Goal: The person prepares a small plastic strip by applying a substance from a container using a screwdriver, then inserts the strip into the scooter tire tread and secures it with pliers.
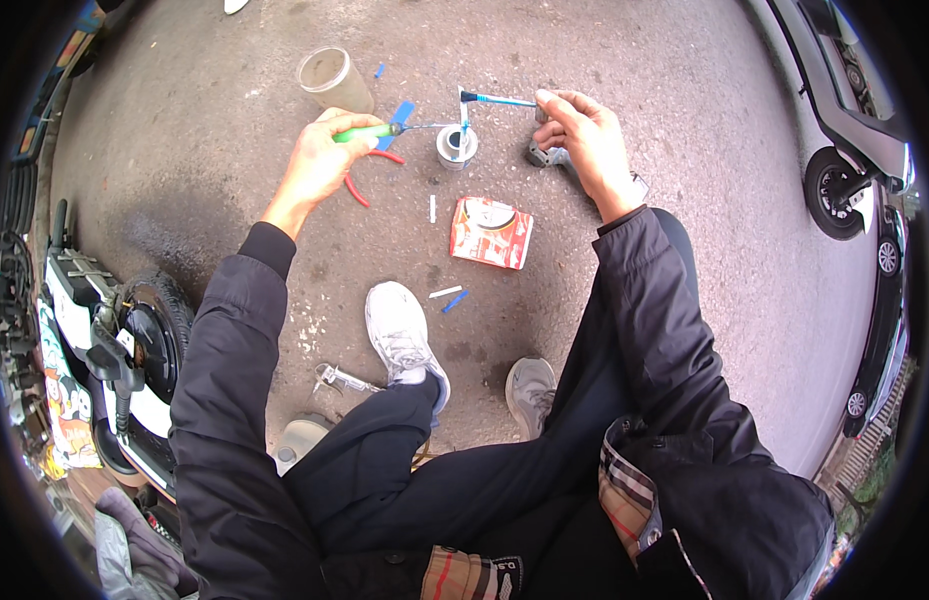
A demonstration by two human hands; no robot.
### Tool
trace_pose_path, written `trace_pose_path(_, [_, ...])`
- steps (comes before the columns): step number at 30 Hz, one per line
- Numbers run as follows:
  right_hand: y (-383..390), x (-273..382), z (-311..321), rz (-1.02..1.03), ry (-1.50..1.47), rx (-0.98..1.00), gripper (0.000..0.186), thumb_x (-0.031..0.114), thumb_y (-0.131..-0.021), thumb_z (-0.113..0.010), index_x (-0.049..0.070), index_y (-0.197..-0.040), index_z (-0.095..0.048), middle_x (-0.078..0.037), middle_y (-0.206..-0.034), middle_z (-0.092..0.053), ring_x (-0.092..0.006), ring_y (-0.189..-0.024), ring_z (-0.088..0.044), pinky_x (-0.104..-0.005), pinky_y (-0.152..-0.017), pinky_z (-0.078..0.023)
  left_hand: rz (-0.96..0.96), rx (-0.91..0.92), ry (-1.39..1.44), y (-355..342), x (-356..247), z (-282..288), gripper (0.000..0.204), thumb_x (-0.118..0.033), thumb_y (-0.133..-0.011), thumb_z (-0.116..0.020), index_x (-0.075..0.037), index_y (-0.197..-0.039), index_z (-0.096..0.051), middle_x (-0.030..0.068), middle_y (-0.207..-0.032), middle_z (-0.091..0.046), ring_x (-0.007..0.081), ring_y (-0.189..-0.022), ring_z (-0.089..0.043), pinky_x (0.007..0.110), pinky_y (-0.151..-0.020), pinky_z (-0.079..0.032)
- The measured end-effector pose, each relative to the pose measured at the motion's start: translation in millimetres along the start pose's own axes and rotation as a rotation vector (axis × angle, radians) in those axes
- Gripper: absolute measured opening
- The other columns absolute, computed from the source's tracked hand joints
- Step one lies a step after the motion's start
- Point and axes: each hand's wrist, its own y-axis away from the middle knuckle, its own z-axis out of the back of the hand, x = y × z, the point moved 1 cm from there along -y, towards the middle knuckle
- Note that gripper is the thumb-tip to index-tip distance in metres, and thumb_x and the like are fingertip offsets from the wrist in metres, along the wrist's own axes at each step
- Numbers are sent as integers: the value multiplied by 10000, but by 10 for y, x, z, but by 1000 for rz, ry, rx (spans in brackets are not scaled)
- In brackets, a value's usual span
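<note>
My left hand is closed around a tool with a bright green handle. Its thin shaft points right, reaching a narrow white strip that stands upright at a small round can. Blue shows where shaft and strip meet; whether they touch I cannot tell. Between the fingertips of my right hand is a slim brush with a blue handle. Its dark bristles point left, close to the strip's upper part. Behind my left hand lies a flat blue piece, with red-handled pliers just below the hand.
A cloudy plastic tub stands beyond my left hand. A grey tool lies beside my right hand. Nearer are a red-and-white packet, small white and blue strips and a metal tool. A scooter stands left, vehicles right.
</note>
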Motion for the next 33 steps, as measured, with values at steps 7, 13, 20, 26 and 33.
trace_pose_path(7, [9, 5, 31, -78, 27, 9, 324, 298, -967, -757, -12, -1019, -679, -73, -807, -672, -123, -644, -682, -264, -625, -550, -24, -50, 77, 55, -31, -9, 274, -116, -901, -743, -7, -1151, -773, 71, -1147, -633, 190, -1053, -665, 327, -943, -530])
trace_pose_path(13, [5, 3, 17, -75, 52, -6, 353, 325, -972, -748, -17, -1023, -673, -91, -806, -682, -125, -612, -676, -259, -595, -550, -14, -51, 100, 99, -81, -15, 278, -78, -889, -739, -5, -1155, -772, 68, -1154, -628, 184, -1052, -660, 318, -929, -543])
trace_pose_path(20, [0, -13, -13, -54, 44, -19, 362, 348, -982, -735, -5, -1013, -662, -101, -770, -675, -113, -560, -649, -247, -535, -529, -20, -41, 99, 81, -61, -19, 285, -52, -874, -733, -5, -1152, -774, 62, -1148, -619, 186, -1038, -656, 313, -926, -550])
trace_pose_path(26, [54, 13, 41, -118, 108, 9, 385, 374, -975, -740, 0, -1007, -653, -85, -766, -661, -101, -541, -623, -246, -517, -516, -8, -44, 96, 57, -48, -13, 281, -61, -879, -729, -4, -1151, -774, 67, -1165, -621, 189, -1054, -661, 313, -935, -553])
trace_pose_path(33, [21, 3, -2, -85, 76, -35, 395, 379, -979, -737, -4, -1019, -650, -92, -788, -664, -102, -550, -625, -248, -511, -513, -34, -47, 50, 72, -40, -13, 278, -69, -888, -733, -5, -1156, -773, 72, -1173, -624, 191, -1064, -661, 317, -939, -551])
